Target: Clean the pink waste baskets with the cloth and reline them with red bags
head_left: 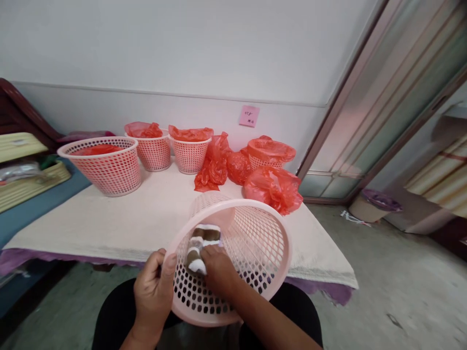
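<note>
A pale pink plastic basket with mesh-like holes is tipped towards me above my lap, its round mouth facing me. My left hand grips the left side of its rim, thumb on the inner side. Inside the basket, my right hand is closed on a brown and white striped cloth lying against the left inner wall. The fingertips of that hand are partly hidden.
Along the back of the white-covered table stand several pink baskets with red plastic bags. Loose red bags lie at the back right. A pink note is on the wall. A beige bin stands on the floor at right.
</note>
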Demonstrator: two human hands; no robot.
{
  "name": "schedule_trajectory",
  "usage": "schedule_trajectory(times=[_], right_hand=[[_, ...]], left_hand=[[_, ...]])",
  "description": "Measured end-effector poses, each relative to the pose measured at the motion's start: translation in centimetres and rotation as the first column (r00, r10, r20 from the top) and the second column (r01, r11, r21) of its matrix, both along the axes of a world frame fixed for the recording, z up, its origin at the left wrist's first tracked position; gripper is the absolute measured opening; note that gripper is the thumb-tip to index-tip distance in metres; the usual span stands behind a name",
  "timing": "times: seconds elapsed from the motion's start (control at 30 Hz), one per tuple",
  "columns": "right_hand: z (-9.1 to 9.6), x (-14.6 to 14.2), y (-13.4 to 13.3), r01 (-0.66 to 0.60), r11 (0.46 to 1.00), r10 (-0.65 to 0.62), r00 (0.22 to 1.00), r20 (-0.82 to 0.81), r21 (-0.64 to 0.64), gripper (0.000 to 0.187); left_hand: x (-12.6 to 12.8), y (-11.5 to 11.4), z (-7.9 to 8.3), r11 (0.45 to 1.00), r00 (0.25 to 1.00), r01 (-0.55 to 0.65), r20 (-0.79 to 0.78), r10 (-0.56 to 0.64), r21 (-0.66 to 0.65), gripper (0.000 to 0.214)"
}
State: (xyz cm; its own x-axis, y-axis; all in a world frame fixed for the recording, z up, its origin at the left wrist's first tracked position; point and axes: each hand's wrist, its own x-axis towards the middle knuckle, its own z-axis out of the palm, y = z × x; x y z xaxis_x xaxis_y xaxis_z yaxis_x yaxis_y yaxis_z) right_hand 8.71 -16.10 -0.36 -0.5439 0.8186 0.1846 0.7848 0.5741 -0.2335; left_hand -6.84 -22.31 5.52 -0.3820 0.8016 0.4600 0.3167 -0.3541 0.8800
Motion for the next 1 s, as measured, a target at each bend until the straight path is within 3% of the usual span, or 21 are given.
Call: schedule_trajectory(times=[0.13, 0.27, 0.37, 0.47, 0.6, 0.77, 0.87, 0.93, 1.0], right_hand=[[-0.1, 0.9, 2.3, 0.031, 0.999, -0.035, 0.982, 0.184, 0.026, 0.017], [0.3, 1.6, 3.2, 0.02, 1.0, -0.02, 0.978, 0.207, -0.001, 0.016], [1.5, 1.9, 0.9, -0.049, 0.998, 0.055, 0.98, 0.193, -0.038, 0.015], [3.4, 2.6, -3.1, -0.204, 0.977, 0.211, 0.962, 0.172, -0.062, 0.009], [5.0, 3.8, -7.5, -0.325, 0.945, 0.318, 0.942, 0.11, 0.049, 0.012], [3.4, 3.9, -8.6, -0.243, 0.929, 0.225, 0.97, 0.096, 0.278, 0.028], [1.9, 3.2, -7.8, -0.167, 0.929, 0.158, 0.986, 0.053, 0.332, 0.024], [1.5, 2.4, -7.1, -0.128, 0.923, 0.144, 0.99, -0.015, 0.363, 0.021], [2.0, 1.4, -6.4, -0.079, 0.925, 0.138, 0.981, -0.134, 0.373, 0.023]], left_hand=[[0.1, -0.5, -0.6, 1.0, 1.0, 0.01, -0.021, -0.011, -0.027, 0.028], [-0.1, -0.7, -1.2, 0.999, 0.998, 0.045, -0.038, -0.046, -0.019, 0.026], [-0.7, -0.5, -1.1, 1.0, 0.998, 0.003, -0.062, -0.003, -0.005, 0.026], [-1.3, 0.1, -0.5, 0.999, 0.997, -0.053, -0.063, 0.053, 0.008, 0.029], [-2.1, 1.6, 1.0, 0.994, 0.993, -0.109, -0.053, 0.109, 0.003, 0.033], [-2.2, 4.3, 3.8, 0.993, 0.997, -0.078, -0.007, 0.078, -0.092, 0.04], [-1.3, 5.2, 5.3, 0.995, 0.999, -0.039, -0.021, 0.038, -0.088, 0.04], [-0.5, 4.9, 5.4, 0.997, 0.999, -0.034, -0.016, 0.033, -0.073, 0.034], [0.4, 4.0, 4.5, 0.995, 1.0, -0.022, 0.005, 0.023, -0.096, 0.029]])
